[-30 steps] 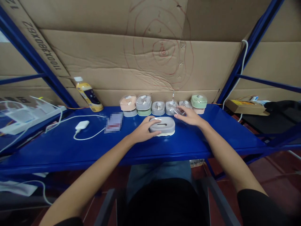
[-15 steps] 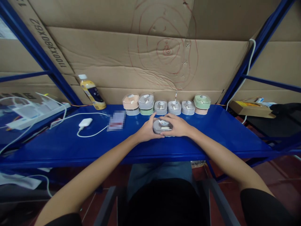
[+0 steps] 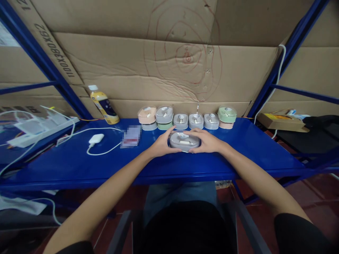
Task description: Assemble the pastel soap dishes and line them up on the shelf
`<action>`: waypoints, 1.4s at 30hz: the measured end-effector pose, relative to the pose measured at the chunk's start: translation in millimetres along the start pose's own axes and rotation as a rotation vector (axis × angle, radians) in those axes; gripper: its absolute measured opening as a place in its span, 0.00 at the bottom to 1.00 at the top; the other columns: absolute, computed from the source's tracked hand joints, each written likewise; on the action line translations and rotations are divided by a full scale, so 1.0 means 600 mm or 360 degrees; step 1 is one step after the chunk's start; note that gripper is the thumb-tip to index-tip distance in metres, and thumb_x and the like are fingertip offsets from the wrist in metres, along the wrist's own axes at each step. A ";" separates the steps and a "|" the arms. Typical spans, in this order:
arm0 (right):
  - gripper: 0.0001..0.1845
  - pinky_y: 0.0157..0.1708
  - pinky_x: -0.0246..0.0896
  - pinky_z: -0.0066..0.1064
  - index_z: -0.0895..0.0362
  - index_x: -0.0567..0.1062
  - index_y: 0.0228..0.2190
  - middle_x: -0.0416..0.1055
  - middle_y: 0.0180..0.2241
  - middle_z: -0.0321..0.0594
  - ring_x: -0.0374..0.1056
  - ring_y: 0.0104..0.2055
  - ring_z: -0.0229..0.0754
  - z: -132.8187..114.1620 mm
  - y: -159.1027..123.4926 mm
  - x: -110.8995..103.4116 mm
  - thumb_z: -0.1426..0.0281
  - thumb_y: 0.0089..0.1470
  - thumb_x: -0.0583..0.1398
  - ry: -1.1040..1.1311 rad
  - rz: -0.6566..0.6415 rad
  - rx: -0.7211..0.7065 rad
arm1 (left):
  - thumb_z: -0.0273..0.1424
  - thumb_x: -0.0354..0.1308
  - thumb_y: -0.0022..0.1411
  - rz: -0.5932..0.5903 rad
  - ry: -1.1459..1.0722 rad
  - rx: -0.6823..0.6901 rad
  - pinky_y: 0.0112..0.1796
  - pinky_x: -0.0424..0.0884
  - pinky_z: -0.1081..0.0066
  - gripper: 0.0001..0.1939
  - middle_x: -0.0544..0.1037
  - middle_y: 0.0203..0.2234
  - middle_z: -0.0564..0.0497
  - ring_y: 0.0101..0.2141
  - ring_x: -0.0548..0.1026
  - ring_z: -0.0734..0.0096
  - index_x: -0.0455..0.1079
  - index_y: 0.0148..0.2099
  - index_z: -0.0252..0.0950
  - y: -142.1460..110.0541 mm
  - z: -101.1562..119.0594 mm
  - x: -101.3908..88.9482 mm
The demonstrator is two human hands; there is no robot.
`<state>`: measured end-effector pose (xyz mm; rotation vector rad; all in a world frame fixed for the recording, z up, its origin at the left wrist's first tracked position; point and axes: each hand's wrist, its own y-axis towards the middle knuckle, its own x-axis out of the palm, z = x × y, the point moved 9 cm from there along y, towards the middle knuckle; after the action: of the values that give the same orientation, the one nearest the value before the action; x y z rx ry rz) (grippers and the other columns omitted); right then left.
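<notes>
A grey lidded box (image 3: 185, 142) with a clear top, a round label and a pale clasp lies lengthwise in front of me. My left hand (image 3: 162, 144) grips its left end, thumb along the front and fingers curling behind. Around the opposite end is my right hand (image 3: 209, 141), held in the same way. Just behind my hands, similar small grey boxes stand in a row, among them one grey box (image 3: 196, 121) at the middle.
Stacked two high are a peach box (image 3: 147, 115), a second grey box (image 3: 164, 114) and a green box (image 3: 227, 115). To the left are a leaning yellow drink bottle (image 3: 105, 107), a white charger (image 3: 96, 138) with a cable, and a blurred-out flat item (image 3: 131, 136). Cardboard (image 3: 111, 56) backs the blue table (image 3: 87, 167).
The box has turned so that its long side faces me. My hands have moved apart to its two ends, the right one shifting rightward, and more of the lid shows.
</notes>
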<state>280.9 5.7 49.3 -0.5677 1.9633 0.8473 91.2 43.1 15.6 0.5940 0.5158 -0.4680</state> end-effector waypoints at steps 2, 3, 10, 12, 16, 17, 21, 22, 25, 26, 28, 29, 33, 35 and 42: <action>0.50 0.64 0.67 0.56 0.50 0.70 0.72 0.74 0.59 0.52 0.73 0.60 0.63 0.015 -0.002 -0.036 0.47 0.55 0.73 -0.0100 0.0146 0.0110 | 0.46 0.78 0.56 0.0183 -0.0067 0.0028 0.66 0.71 0.43 0.58 0.73 0.66 0.31 0.65 0.75 0.42 0.52 0.78 0.37 0.002 0.001 -0.017; 0.49 0.63 0.67 0.57 0.50 0.70 0.72 0.75 0.58 0.52 0.72 0.60 0.64 0.029 -0.004 -0.061 0.47 0.55 0.72 -0.0179 0.0247 0.0217 | 0.46 0.76 0.58 0.0290 -0.0053 0.0035 0.65 0.73 0.44 0.54 0.74 0.65 0.32 0.64 0.76 0.44 0.53 0.77 0.37 0.002 0.001 -0.027; 0.40 0.61 0.62 0.62 0.66 0.74 0.64 0.74 0.55 0.71 0.67 0.61 0.78 0.155 -0.015 -0.198 0.54 0.59 0.69 -0.0869 0.0760 0.1180 | 0.43 0.68 0.65 0.0421 0.0209 -0.0002 0.51 0.79 0.53 0.37 0.77 0.56 0.37 0.53 0.80 0.53 0.60 0.69 0.37 0.003 0.007 -0.040; 0.39 0.60 0.61 0.66 0.67 0.76 0.60 0.73 0.56 0.74 0.66 0.62 0.81 0.181 -0.005 -0.192 0.51 0.59 0.68 -0.0922 0.0764 0.1269 | 0.43 0.67 0.65 0.0391 0.0262 -0.0004 0.50 0.79 0.53 0.35 0.78 0.55 0.38 0.52 0.80 0.54 0.60 0.68 0.38 0.002 0.011 -0.036; 0.44 0.61 0.59 0.72 0.69 0.72 0.62 0.69 0.61 0.79 0.63 0.66 0.85 0.215 0.009 -0.159 0.47 0.59 0.67 -0.0884 0.0748 0.1358 | 0.43 0.67 0.66 0.0356 0.0305 -0.0029 0.50 0.79 0.53 0.33 0.78 0.54 0.40 0.50 0.80 0.55 0.62 0.66 0.38 0.001 0.012 -0.033; 0.45 0.61 0.59 0.71 0.69 0.72 0.63 0.68 0.62 0.79 0.62 0.67 0.84 0.218 0.010 -0.153 0.47 0.59 0.67 -0.0890 0.0747 0.1374 | 0.43 0.66 0.66 0.0343 0.0315 -0.0039 0.49 0.79 0.54 0.32 0.78 0.54 0.40 0.50 0.80 0.55 0.62 0.66 0.38 0.001 0.011 -0.033; 0.45 0.63 0.57 0.73 0.69 0.75 0.62 0.67 0.65 0.78 0.59 0.69 0.84 0.205 0.020 -0.148 0.44 0.61 0.64 -0.1048 0.0811 0.1244 | 0.45 0.66 0.66 0.0282 0.0349 -0.0060 0.49 0.79 0.55 0.33 0.76 0.56 0.38 0.50 0.79 0.56 0.62 0.66 0.37 0.001 0.007 -0.027; 0.45 0.64 0.55 0.74 0.70 0.75 0.62 0.66 0.66 0.78 0.57 0.70 0.84 0.200 0.023 -0.150 0.44 0.62 0.62 -0.1103 0.0824 0.1198 | 0.45 0.66 0.66 0.0271 0.0352 -0.0064 0.49 0.79 0.55 0.33 0.76 0.57 0.38 0.50 0.79 0.56 0.61 0.66 0.37 0.001 0.005 -0.026; 0.46 0.68 0.45 0.78 0.74 0.73 0.64 0.59 0.71 0.79 0.47 0.76 0.87 0.192 0.026 -0.157 0.45 0.64 0.61 -0.1218 0.0801 0.1141 | 0.45 0.66 0.66 0.0250 0.0352 -0.0075 0.49 0.79 0.55 0.35 0.75 0.57 0.39 0.50 0.79 0.57 0.60 0.68 0.39 0.000 0.001 -0.024; 0.47 0.69 0.42 0.79 0.75 0.72 0.64 0.57 0.73 0.79 0.43 0.77 0.87 0.190 0.026 -0.159 0.46 0.64 0.61 -0.1218 0.0786 0.1135 | 0.45 0.66 0.66 0.0246 0.0352 -0.0074 0.49 0.79 0.55 0.35 0.75 0.57 0.39 0.50 0.79 0.57 0.60 0.68 0.39 0.000 0.000 -0.024; 0.47 0.71 0.37 0.79 0.76 0.70 0.66 0.52 0.75 0.78 0.36 0.80 0.86 0.185 0.025 -0.162 0.48 0.64 0.61 -0.1164 0.0771 0.1104 | 0.45 0.67 0.66 0.0240 0.0354 -0.0069 0.49 0.79 0.55 0.35 0.75 0.57 0.39 0.50 0.79 0.57 0.60 0.69 0.39 0.000 -0.001 -0.023; 0.47 0.72 0.36 0.78 0.75 0.69 0.67 0.50 0.76 0.76 0.33 0.81 0.84 0.180 0.026 -0.161 0.48 0.65 0.61 -0.1128 0.0769 0.1067 | 0.45 0.67 0.66 0.0239 0.0356 -0.0066 0.48 0.79 0.56 0.36 0.75 0.57 0.39 0.50 0.79 0.57 0.60 0.69 0.39 0.000 -0.001 -0.023; 0.45 0.78 0.33 0.68 0.71 0.65 0.71 0.47 0.79 0.68 0.32 0.83 0.73 0.140 0.056 -0.111 0.50 0.68 0.58 -0.1018 0.0515 0.0708 | 0.44 0.66 0.66 0.0230 0.0365 -0.0062 0.47 0.80 0.56 0.35 0.75 0.57 0.39 0.49 0.79 0.56 0.60 0.69 0.38 0.001 -0.001 -0.021; 0.43 0.79 0.35 0.63 0.68 0.65 0.71 0.52 0.78 0.65 0.39 0.83 0.69 0.121 0.072 -0.063 0.50 0.68 0.58 -0.0946 0.0274 0.0555 | 0.44 0.66 0.66 0.0224 0.0370 -0.0059 0.48 0.80 0.55 0.35 0.75 0.57 0.39 0.49 0.79 0.56 0.61 0.68 0.38 0.001 -0.001 -0.020; 0.33 0.66 0.61 0.64 0.63 0.76 0.59 0.75 0.61 0.67 0.69 0.66 0.73 0.048 0.053 -0.019 0.49 0.69 0.56 -0.0908 0.0107 0.0606 | 0.44 0.66 0.66 0.0225 0.0366 -0.0046 0.49 0.80 0.54 0.35 0.75 0.57 0.38 0.50 0.79 0.56 0.60 0.68 0.38 0.001 0.001 -0.019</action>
<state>281.1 48.5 59.3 -0.0231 1.5583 0.5692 82.9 46.3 23.2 0.6554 0.6931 -0.2590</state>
